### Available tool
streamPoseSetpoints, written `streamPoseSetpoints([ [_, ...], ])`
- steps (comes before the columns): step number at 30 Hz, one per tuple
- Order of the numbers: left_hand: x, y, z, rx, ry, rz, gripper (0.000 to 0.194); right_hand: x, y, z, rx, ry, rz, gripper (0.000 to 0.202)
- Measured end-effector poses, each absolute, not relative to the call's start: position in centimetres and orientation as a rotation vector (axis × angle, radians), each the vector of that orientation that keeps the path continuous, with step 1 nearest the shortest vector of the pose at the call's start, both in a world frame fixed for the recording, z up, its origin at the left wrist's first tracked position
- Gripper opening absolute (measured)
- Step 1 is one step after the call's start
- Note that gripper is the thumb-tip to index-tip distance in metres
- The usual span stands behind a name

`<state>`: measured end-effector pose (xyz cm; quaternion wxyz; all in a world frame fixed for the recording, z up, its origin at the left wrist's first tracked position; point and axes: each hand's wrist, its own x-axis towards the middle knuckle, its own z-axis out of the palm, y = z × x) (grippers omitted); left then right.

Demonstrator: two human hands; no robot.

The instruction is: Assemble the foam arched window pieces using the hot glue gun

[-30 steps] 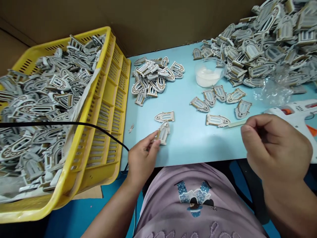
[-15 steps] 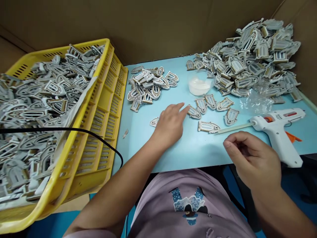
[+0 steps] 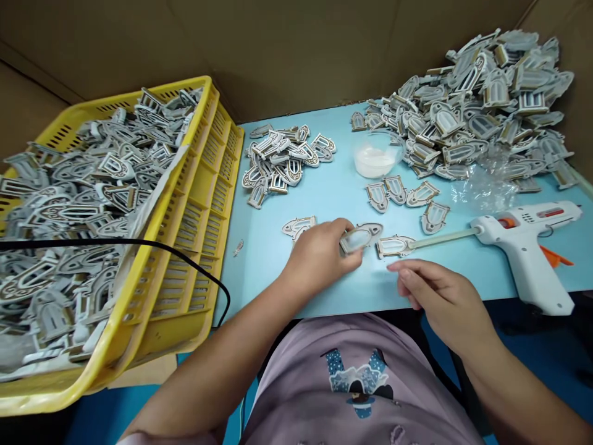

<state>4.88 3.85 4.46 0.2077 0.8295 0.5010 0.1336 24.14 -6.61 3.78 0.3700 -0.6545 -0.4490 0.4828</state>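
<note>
"Arched window piece [image 3: 364, 237], grey-white and open-framed, is held near the centre of the frame in the head camera's view. Who has it?"

"A worker's left hand [image 3: 319, 254], its fingers and thumb gripping one end, the pointed end angled toward the right."

"And the right hand [image 3: 442, 293]?"

"Right of centre, in the lower half, fingers loosely curled with the forefinger out furthest (whether they are closed on anything, I cannot tell). Just above it, a similar piece [image 3: 393, 246] lies on the blue tabletop [image 3: 262, 269] at the tip of a pale glue stick [image 3: 447, 238]. Touching or merely overlapping, I cannot say."

"The stick runs where?"

"Rightward, into the back of a white glue gun [image 3: 519, 247] lying on its side at the right of the frame. Four more pieces [image 3: 422, 194] lie above, near a clear tub [image 3: 375, 162] of something white."

"Elsewhere?"

"A tall pile [image 3: 495, 117] of pieces, upper right, with crinkled clear plastic [image 3: 486, 193] at its foot; a smaller heap [image 3: 282, 159], upper centre; and, filling the left side, a yellow crate [image 3: 204, 185] loaded with more (a black cable [image 3: 139, 242] crosses in front)."
</note>
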Motion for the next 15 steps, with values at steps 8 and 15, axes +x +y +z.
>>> streamPoseSetpoints([
  [8, 2.7, -3.8, 5.9, 1.291, 1.003, 0.685, 0.036, 21.8, -5.0, 5.6, -1.298, -1.058, 1.45, 0.027],
  [15, 0.9, -4.2, 7.0, 0.672, 0.663, 0.577, 0.031, 20.7, -4.3, 7.5, -1.317, -1.287, 1.347, 0.024],
])
